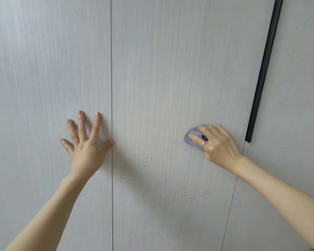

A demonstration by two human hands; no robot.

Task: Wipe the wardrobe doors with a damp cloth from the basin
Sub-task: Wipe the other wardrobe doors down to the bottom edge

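Observation:
Pale grey wood-grain wardrobe doors fill the view. My left hand [85, 144] lies flat with fingers spread on the left door [43, 78], its thumb at the seam. My right hand [216, 142] holds a small bunched purple-blue cloth [191, 137] against the middle door [170, 69], fingers curled over it; most of the cloth is hidden under the hand. Small dark specks [183, 194] dot the middle door below both hands.
A long black handle strip [263, 73] runs down the right edge of the middle door, ending just right of my right hand. A third door panel [297, 105] lies beyond it. The basin is out of sight.

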